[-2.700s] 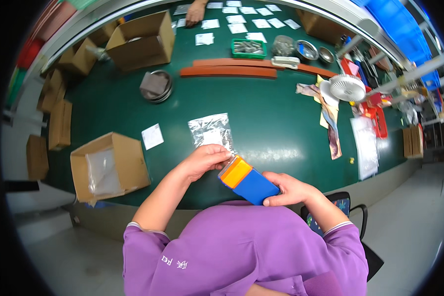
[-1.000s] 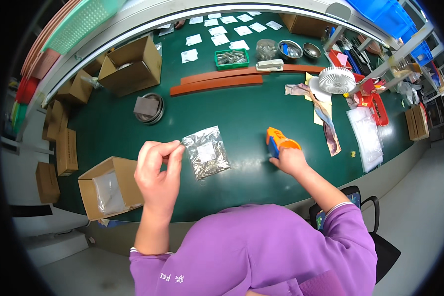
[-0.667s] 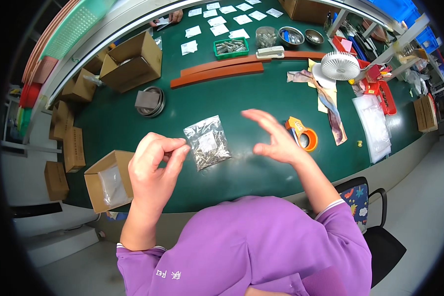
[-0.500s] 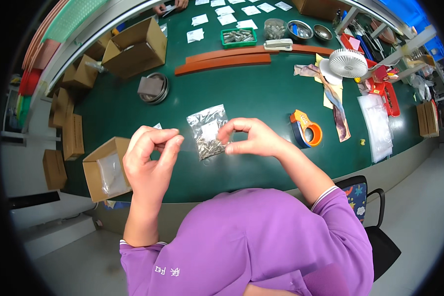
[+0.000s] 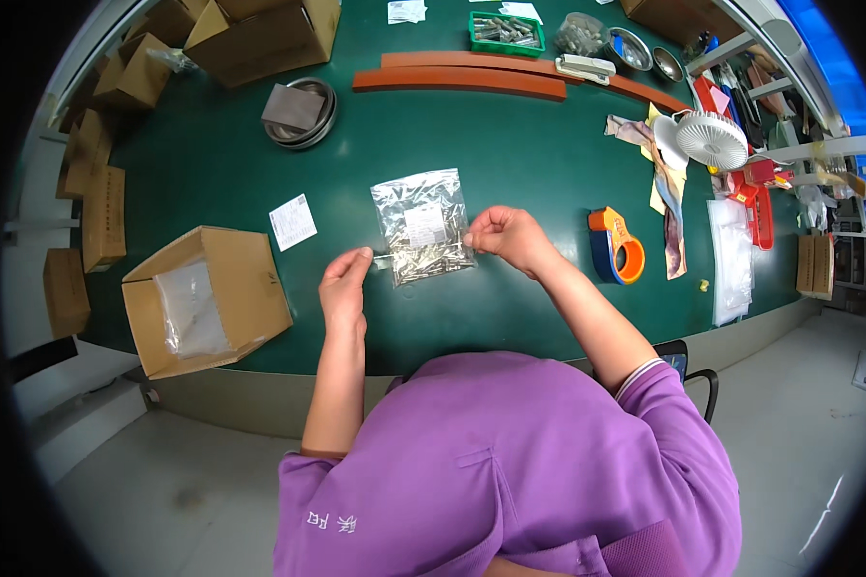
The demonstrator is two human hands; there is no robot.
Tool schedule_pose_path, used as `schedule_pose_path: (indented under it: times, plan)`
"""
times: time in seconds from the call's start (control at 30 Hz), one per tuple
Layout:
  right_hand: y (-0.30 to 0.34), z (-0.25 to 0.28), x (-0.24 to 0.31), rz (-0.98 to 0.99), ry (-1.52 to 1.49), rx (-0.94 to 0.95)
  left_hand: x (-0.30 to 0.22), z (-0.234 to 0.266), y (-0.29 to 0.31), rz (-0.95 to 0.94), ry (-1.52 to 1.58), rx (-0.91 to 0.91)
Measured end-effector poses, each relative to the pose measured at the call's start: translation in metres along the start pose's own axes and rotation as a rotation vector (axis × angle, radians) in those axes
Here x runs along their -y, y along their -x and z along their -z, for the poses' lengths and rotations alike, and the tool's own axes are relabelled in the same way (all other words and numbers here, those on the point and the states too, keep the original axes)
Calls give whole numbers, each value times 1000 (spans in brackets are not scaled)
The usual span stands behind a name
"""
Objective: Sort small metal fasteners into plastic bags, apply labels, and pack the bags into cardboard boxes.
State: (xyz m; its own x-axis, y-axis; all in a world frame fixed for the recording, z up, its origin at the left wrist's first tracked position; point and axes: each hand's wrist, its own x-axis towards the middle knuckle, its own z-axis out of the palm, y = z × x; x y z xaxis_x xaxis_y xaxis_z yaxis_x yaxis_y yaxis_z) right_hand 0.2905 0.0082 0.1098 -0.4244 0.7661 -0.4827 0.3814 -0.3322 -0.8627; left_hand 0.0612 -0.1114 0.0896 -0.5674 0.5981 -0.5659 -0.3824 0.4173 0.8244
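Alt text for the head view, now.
Left hand pinches a thin strip at a clear bag of metal parts on a green table; right hand is at the bag's right edge. A tape dispenser lies to the right, an open carton to the left.

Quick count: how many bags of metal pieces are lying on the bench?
1: the clear bag, between the left hand and the right hand, left of the tape dispenser. Others may be hidden inside the cardboard boxes.

Glossy plastic bag (image 5: 421,193), shiny metal parts (image 5: 431,261)
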Motion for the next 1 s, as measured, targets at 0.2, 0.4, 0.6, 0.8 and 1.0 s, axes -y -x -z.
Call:
schedule_pose_path:
  times: [0.2, 0.4, 0.6, 0.8, 1.0]
  plan:
    - [-24, -5, -19, -51, 59, -56, 30, -5, -25, -207, -46, 60]
    - [-41, -9, -31, -56, 139, -104, 50, -7, -44, -319, -174, -79]
    - [-47, -6, -38, -59, 147, -122, 42, -16, -39, -182, -62, 1]
    - [-51, -7, -37, -80, 191, -108, 55, -21, -41, -180, -53, -43]
    - [-53, -7, -37, -84, 241, -111, 64, -22, -47, -212, -59, -47]
